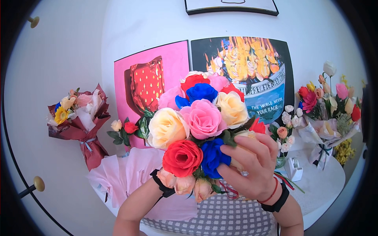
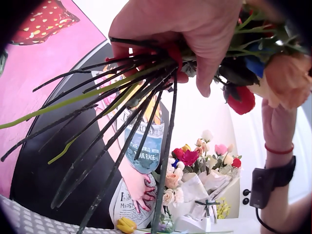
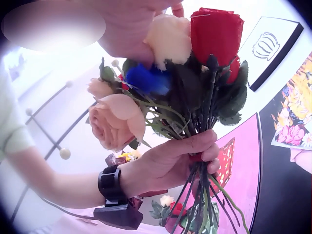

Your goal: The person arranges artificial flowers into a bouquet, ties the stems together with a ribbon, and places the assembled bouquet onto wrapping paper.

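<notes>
A round bouquet of roses (image 1: 204,120) in pink, red, blue and cream stands in front of me. My left hand (image 3: 170,161) grips its stems just below the flower heads; in the head view the blooms hide that hand. Dark and green stems (image 2: 117,126) fan out beneath the grip, with a red tie (image 2: 175,53) at the fingers. On the bouquet's right side, my right hand (image 1: 254,165) curls its fingers around a cream rose (image 3: 168,41), close beside a blue rose (image 1: 214,157). Peach roses (image 1: 185,185) hang along the lower edge.
Pink wrapping paper (image 1: 138,169) lies on the white table (image 1: 323,185) at left. A wrapped bouquet (image 1: 80,118) is at far left, another (image 1: 327,129) at right. A white tape dispenser (image 1: 294,169) sits near small vased flowers (image 1: 285,133). Two posters (image 1: 252,78) stand behind.
</notes>
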A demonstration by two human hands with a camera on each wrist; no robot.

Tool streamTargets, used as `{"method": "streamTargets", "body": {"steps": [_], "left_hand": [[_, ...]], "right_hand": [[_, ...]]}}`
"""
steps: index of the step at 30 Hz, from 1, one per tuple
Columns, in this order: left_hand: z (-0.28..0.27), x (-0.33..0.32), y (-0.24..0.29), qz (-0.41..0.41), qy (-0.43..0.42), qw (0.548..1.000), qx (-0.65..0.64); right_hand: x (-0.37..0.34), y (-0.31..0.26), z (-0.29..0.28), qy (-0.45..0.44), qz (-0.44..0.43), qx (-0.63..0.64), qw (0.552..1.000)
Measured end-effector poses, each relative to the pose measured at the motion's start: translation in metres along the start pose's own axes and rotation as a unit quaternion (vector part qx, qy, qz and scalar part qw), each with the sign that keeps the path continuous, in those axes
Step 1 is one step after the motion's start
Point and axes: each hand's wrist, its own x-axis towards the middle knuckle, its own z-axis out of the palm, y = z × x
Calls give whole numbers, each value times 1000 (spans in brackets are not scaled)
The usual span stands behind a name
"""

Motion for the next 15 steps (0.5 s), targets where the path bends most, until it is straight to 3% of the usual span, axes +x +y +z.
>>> {"method": "streamTargets", "body": {"steps": [8,15], "left_hand": [[-3,-8,-7,-40,2,999,-14],[-1,-6,-3,-71,2,997,-22]], "right_hand": [[-3,4,0,26,-22,13,999],[1,4,-4,-7,12,37,999]]}}
